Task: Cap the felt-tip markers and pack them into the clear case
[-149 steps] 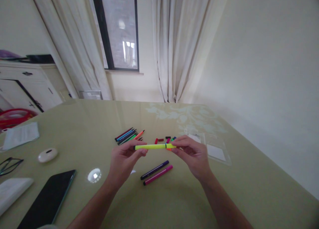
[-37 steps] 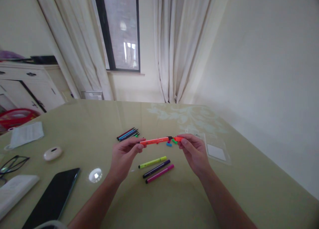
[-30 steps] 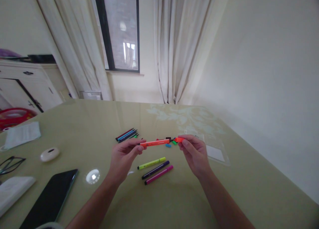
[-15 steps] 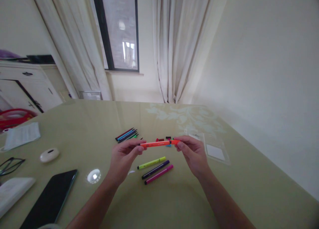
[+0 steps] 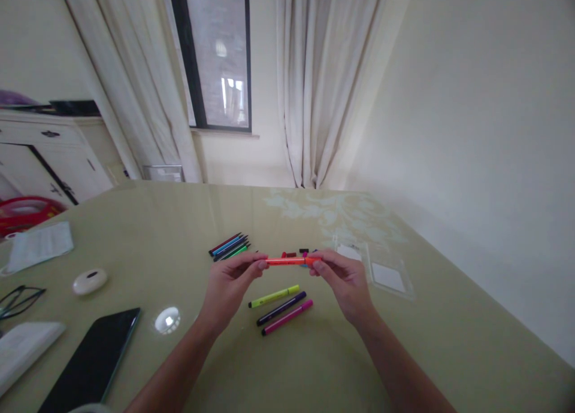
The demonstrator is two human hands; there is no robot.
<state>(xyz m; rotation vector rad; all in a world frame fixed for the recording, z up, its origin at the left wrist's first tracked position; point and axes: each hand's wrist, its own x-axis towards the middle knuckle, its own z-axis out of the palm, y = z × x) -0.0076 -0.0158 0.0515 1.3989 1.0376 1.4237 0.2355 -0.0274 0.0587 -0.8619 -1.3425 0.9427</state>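
An orange marker point(image 5: 287, 261) is held level above the table between both hands. My left hand point(image 5: 233, 281) pinches its left end. Fingers of my right hand point(image 5: 344, 281) are closed on the orange cap point(image 5: 311, 261) at the right end, which sits on the marker's tip. Just below the hands lie three capped markers side by side: yellow-green point(image 5: 274, 296), dark purple point(image 5: 281, 309) and magenta point(image 5: 287, 318). Beyond my left hand is a bundle of uncapped markers point(image 5: 229, 245). Several loose caps point(image 5: 291, 255) lie behind the held marker, partly hidden.
A clear plastic case point(image 5: 390, 277) lies at the right. On the left are a black phone point(image 5: 92, 362), a white oval case point(image 5: 90, 281), glasses point(image 5: 20, 299), a face mask point(image 5: 40, 245) and a white object point(image 5: 27, 347). A wall runs along the table's right side.
My hands have drawn closer together along the orange marker, and less of its barrel shows between them. The things on the table have not moved.
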